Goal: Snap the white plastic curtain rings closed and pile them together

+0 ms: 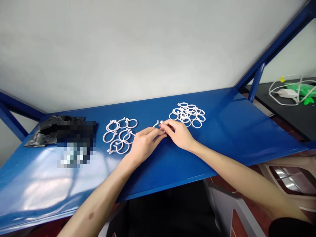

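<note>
Both hands meet over the middle of the blue table, fingers closed around one white curtain ring [156, 124]. The ring's two ends stick up apart from each other; my fingers cover its lower part. My left hand [147, 140] grips it from the left, and my right hand [178, 133] pinches it near one end. Left of my left hand lies a loose group of white rings [120, 136], several with visible gaps. Beyond my right hand sits a denser, overlapping pile of white rings [189, 114].
The blue table [153, 179] has a white wall behind it. A crumpled black plastic bag [53, 130] lies at the left, beside a blurred-out patch. Blue frame bars [256, 82] rise at both ends. On a dark surface to the right are a white cable [271, 95] and green plastic [302, 90].
</note>
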`<state>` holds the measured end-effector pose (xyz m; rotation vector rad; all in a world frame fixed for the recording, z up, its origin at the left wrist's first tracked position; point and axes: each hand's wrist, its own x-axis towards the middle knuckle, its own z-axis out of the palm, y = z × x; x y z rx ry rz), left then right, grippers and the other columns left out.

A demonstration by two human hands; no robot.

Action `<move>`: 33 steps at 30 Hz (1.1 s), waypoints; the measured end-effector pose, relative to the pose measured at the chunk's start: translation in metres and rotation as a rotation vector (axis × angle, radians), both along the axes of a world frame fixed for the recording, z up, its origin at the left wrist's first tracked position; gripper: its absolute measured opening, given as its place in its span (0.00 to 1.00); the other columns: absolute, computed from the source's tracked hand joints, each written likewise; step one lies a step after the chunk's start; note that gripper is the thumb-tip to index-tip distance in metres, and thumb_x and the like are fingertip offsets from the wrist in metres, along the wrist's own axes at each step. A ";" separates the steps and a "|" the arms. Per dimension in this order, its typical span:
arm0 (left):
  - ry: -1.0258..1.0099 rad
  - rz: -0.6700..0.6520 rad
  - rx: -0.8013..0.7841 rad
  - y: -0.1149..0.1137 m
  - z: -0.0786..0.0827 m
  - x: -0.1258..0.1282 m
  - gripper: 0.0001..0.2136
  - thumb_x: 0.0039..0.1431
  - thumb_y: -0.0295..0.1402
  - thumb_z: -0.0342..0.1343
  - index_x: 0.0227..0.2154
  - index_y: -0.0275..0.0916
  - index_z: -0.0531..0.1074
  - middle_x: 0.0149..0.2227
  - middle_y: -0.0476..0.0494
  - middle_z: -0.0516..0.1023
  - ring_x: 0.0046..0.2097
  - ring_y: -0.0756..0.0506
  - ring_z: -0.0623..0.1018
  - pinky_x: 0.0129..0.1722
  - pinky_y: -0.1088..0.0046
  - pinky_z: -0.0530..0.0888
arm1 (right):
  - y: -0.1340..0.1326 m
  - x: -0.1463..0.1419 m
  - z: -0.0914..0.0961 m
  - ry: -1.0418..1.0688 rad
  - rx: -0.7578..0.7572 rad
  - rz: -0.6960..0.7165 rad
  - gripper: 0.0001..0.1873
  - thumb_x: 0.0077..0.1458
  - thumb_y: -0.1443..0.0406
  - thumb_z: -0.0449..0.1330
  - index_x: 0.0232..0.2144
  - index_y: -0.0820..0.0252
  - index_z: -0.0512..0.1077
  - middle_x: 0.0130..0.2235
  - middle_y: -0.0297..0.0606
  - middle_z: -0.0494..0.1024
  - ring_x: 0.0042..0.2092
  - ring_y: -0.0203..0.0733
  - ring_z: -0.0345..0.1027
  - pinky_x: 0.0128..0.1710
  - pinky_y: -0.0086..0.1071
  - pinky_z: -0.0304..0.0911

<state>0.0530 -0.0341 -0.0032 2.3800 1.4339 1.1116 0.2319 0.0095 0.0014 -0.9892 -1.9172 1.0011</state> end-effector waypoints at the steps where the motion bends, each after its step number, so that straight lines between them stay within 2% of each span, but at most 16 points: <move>1: -0.010 0.013 0.034 -0.001 0.002 0.001 0.11 0.68 0.41 0.56 0.35 0.42 0.78 0.37 0.45 0.81 0.34 0.49 0.79 0.36 0.74 0.75 | 0.001 0.000 0.000 0.002 0.025 -0.018 0.11 0.67 0.59 0.56 0.34 0.55 0.75 0.34 0.32 0.80 0.34 0.38 0.74 0.36 0.32 0.67; 4: -0.090 0.195 0.063 -0.001 0.007 0.002 0.09 0.66 0.40 0.57 0.41 0.41 0.78 0.44 0.42 0.80 0.33 0.50 0.78 0.35 0.73 0.75 | 0.004 0.001 -0.003 0.011 0.078 -0.043 0.09 0.67 0.60 0.57 0.38 0.54 0.76 0.34 0.33 0.81 0.33 0.38 0.74 0.36 0.33 0.68; 6: -0.184 0.267 -0.055 0.003 0.007 0.002 0.11 0.66 0.40 0.57 0.45 0.41 0.77 0.45 0.41 0.80 0.31 0.50 0.76 0.33 0.72 0.75 | 0.005 0.003 -0.005 0.023 0.081 -0.045 0.08 0.66 0.60 0.58 0.39 0.54 0.76 0.34 0.33 0.82 0.33 0.38 0.75 0.36 0.33 0.69; 10: -0.498 0.111 -0.468 0.013 0.000 -0.003 0.17 0.64 0.48 0.56 0.42 0.39 0.77 0.34 0.44 0.82 0.28 0.48 0.77 0.28 0.72 0.74 | 0.005 0.004 -0.008 0.037 0.095 -0.032 0.07 0.65 0.58 0.60 0.39 0.54 0.74 0.33 0.32 0.82 0.30 0.37 0.75 0.33 0.32 0.69; 13: -0.627 0.082 -0.567 0.016 -0.005 -0.005 0.18 0.59 0.50 0.60 0.39 0.38 0.78 0.32 0.44 0.82 0.27 0.49 0.76 0.28 0.72 0.74 | 0.003 0.005 -0.009 -0.007 0.121 -0.005 0.07 0.66 0.60 0.59 0.36 0.54 0.73 0.32 0.32 0.81 0.29 0.36 0.74 0.32 0.30 0.67; 19: -0.404 0.151 -0.463 0.008 -0.003 -0.004 0.10 0.61 0.40 0.57 0.33 0.40 0.80 0.22 0.50 0.77 0.25 0.49 0.75 0.29 0.74 0.70 | 0.003 0.010 -0.011 -0.100 0.177 0.098 0.08 0.68 0.62 0.56 0.35 0.55 0.73 0.34 0.33 0.82 0.34 0.37 0.76 0.34 0.30 0.66; 23: -0.301 0.144 -0.426 0.006 -0.003 -0.003 0.09 0.61 0.37 0.56 0.31 0.41 0.80 0.21 0.52 0.76 0.23 0.49 0.74 0.28 0.74 0.69 | 0.004 0.013 -0.011 -0.163 0.228 0.173 0.10 0.68 0.63 0.56 0.34 0.55 0.73 0.36 0.35 0.82 0.37 0.39 0.76 0.37 0.31 0.67; 26: -0.279 0.115 -0.432 0.008 -0.003 -0.004 0.09 0.62 0.36 0.55 0.33 0.41 0.80 0.21 0.51 0.77 0.24 0.49 0.75 0.29 0.74 0.69 | 0.003 0.012 -0.009 -0.175 0.223 0.172 0.09 0.68 0.63 0.56 0.35 0.55 0.73 0.37 0.35 0.82 0.38 0.40 0.76 0.38 0.33 0.67; 28: -0.267 0.089 -0.417 0.012 0.000 -0.005 0.10 0.63 0.38 0.55 0.35 0.41 0.80 0.24 0.50 0.79 0.26 0.48 0.77 0.30 0.74 0.71 | 0.002 0.009 -0.005 -0.143 0.205 0.137 0.07 0.69 0.64 0.56 0.37 0.54 0.73 0.38 0.35 0.82 0.39 0.40 0.77 0.39 0.33 0.68; 30: -0.206 0.089 -0.339 0.016 0.005 -0.010 0.11 0.65 0.40 0.55 0.39 0.42 0.80 0.32 0.47 0.83 0.30 0.47 0.78 0.33 0.72 0.73 | 0.003 0.009 0.000 -0.119 0.242 0.092 0.06 0.69 0.64 0.55 0.40 0.54 0.73 0.41 0.36 0.82 0.41 0.41 0.76 0.42 0.35 0.69; 33: -0.009 0.210 -0.134 0.022 0.011 -0.026 0.14 0.67 0.42 0.54 0.47 0.42 0.79 0.45 0.41 0.84 0.42 0.41 0.80 0.46 0.64 0.75 | 0.017 0.018 0.008 -0.167 0.406 -0.006 0.06 0.68 0.65 0.56 0.41 0.54 0.74 0.43 0.39 0.81 0.46 0.44 0.74 0.49 0.40 0.68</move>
